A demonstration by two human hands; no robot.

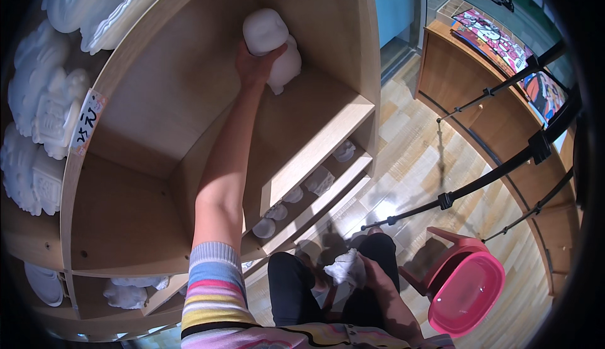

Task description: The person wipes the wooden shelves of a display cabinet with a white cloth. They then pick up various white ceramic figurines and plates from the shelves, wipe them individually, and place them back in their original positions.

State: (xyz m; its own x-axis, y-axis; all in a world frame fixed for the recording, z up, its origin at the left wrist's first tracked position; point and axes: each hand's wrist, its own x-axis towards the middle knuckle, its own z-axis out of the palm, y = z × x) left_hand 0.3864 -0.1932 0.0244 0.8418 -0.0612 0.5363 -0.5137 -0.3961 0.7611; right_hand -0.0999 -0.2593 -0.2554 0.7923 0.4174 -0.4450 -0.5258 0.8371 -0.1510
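Observation:
Inside a wooden shelf compartment (pixel 302 105), my left hand (pixel 257 65) grips a smooth white figurine (pixel 265 31) below its rounded top. A second rounded white form (pixel 286 63) shows just behind the hand; I cannot tell whether it is part of the same figurine. Over my lap, my right hand (pixel 373 268) holds a crumpled white cloth (pixel 347 268). Its fingers are partly hidden by the cloth.
White moulded figures (pixel 47 89) fill the shelf at left, beside a handwritten price tag (pixel 88 122). Smaller white pieces (pixel 319 181) sit on a lower shelf. Black tripod legs (pixel 491 169) cross the right side. A pink basin (pixel 465 297) rests on a red stool (pixel 442 264).

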